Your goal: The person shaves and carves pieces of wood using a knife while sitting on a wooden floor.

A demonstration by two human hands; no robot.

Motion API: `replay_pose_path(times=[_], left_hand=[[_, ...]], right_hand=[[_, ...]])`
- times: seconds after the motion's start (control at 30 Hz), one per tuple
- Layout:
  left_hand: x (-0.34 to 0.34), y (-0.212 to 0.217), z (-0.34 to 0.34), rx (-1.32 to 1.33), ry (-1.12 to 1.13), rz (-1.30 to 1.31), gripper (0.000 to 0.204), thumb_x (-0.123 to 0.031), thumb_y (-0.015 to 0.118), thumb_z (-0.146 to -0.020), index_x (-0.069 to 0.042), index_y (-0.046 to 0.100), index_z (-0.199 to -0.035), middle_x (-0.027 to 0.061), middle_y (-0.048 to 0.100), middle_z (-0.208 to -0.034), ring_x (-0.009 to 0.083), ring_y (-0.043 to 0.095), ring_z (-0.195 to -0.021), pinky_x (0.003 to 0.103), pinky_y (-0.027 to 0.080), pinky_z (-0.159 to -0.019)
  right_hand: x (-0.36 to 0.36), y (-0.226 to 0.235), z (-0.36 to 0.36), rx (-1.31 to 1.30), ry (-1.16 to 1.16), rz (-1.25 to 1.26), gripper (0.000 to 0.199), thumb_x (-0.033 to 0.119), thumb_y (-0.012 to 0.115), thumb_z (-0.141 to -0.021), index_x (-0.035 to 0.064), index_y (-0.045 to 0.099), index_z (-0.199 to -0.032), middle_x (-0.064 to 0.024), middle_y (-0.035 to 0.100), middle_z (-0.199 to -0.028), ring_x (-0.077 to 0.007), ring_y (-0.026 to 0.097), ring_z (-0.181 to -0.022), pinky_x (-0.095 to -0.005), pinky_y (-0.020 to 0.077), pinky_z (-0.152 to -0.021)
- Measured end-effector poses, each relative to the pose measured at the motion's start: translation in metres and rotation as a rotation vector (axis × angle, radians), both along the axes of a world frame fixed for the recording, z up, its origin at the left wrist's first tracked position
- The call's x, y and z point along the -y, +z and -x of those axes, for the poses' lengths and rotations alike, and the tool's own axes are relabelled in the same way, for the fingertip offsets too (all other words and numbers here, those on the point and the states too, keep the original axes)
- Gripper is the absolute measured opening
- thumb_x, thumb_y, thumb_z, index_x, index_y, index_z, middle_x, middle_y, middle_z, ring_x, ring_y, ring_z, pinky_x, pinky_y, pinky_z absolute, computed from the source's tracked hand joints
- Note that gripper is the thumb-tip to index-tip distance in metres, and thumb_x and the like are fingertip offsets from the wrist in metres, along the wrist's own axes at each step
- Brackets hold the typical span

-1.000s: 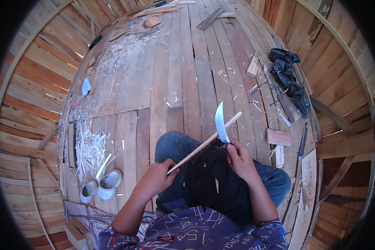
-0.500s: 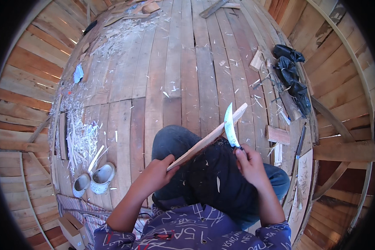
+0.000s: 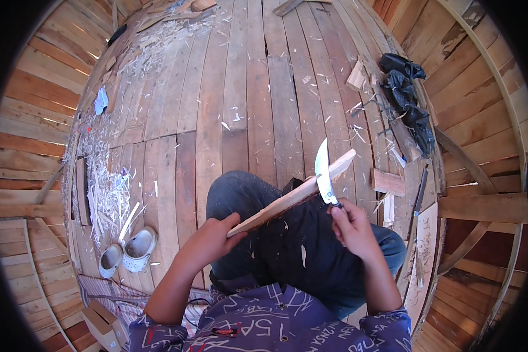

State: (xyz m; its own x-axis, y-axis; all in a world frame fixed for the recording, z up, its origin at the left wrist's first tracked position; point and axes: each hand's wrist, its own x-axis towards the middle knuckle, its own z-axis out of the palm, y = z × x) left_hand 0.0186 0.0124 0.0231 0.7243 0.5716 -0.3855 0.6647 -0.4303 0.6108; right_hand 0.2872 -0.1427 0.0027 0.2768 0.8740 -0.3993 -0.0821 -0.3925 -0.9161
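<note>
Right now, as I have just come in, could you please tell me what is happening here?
A person sits on a plank floor. The left hand grips the near end of a wooden strip above the lap. The right hand holds a curved knife, its blade crossing in front of the strip's far part; whether they touch is unclear. Pale shavings lie at left.

The right hand mostly hides the knife handle — left hand, the slat's end.
</note>
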Motion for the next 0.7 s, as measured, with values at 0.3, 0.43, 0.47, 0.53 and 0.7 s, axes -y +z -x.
replay_pose_path(times=[0.3, 0.43, 0.47, 0.53, 0.7], left_hand=[[-0.006, 0.002, -0.002, -0.032, -0.002, 0.079, 0.024, -0.021, 0.068, -0.086, -0.004, 0.052, -0.091, 0.0192, 0.061, -0.065, 0.0355, 0.065, -0.065, 0.040, 0.048, -0.058], [0.000, -0.002, 0.006, -0.041, -0.008, 0.044, 0.023, -0.017, 0.068, -0.085, -0.005, 0.053, -0.097, 0.0199, 0.062, -0.070, 0.0347, 0.066, -0.069, 0.041, 0.048, -0.059], [0.002, -0.002, 0.007, -0.045, -0.011, 0.027, 0.024, -0.016, 0.068, -0.085, -0.005, 0.053, -0.099, 0.0200, 0.063, -0.072, 0.0344, 0.066, -0.070, 0.041, 0.048, -0.059], [0.002, 0.004, 0.013, 0.063, 0.010, 0.154, 0.024, -0.013, 0.068, -0.084, -0.004, 0.053, -0.101, 0.0211, 0.063, -0.074, 0.0358, 0.065, -0.072, 0.042, 0.047, -0.060], [0.003, 0.023, 0.015, 0.040, 0.039, 0.190, 0.024, -0.018, 0.064, -0.087, -0.003, 0.053, -0.103, 0.0226, 0.061, -0.073, 0.0413, 0.062, -0.071, 0.044, 0.046, -0.060]], right_hand=[[-0.003, -0.003, 0.009, 0.149, 0.316, -0.105, 0.024, 0.027, 0.054, -0.098, 0.0042, 0.062, -0.100, 0.0029, 0.047, -0.056, -0.0038, 0.046, -0.053, -0.0196, 0.0361, -0.046], [0.001, 0.009, -0.019, 0.045, -0.191, -0.032, 0.025, 0.027, 0.049, -0.100, 0.0052, 0.060, -0.096, 0.0040, 0.044, -0.054, -0.0031, 0.038, -0.039, -0.0194, 0.0277, -0.037], [0.002, 0.011, -0.019, 0.050, -0.187, -0.012, 0.024, 0.026, 0.050, -0.100, 0.0043, 0.059, -0.096, 0.0037, 0.045, -0.055, -0.0032, 0.040, -0.042, -0.0199, 0.0293, -0.038], [0.002, 0.008, -0.011, 0.110, -0.133, 0.002, 0.021, 0.024, 0.053, -0.098, 0.0028, 0.057, -0.096, 0.0029, 0.048, -0.057, -0.0033, 0.043, -0.047, -0.0212, 0.0322, -0.042], [-0.001, 0.000, 0.010, -0.063, -0.177, 0.011, 0.016, 0.016, 0.061, -0.093, 0.0033, 0.052, -0.097, 0.0001, 0.054, -0.061, -0.0057, 0.049, -0.052, -0.0222, 0.0378, -0.048]])
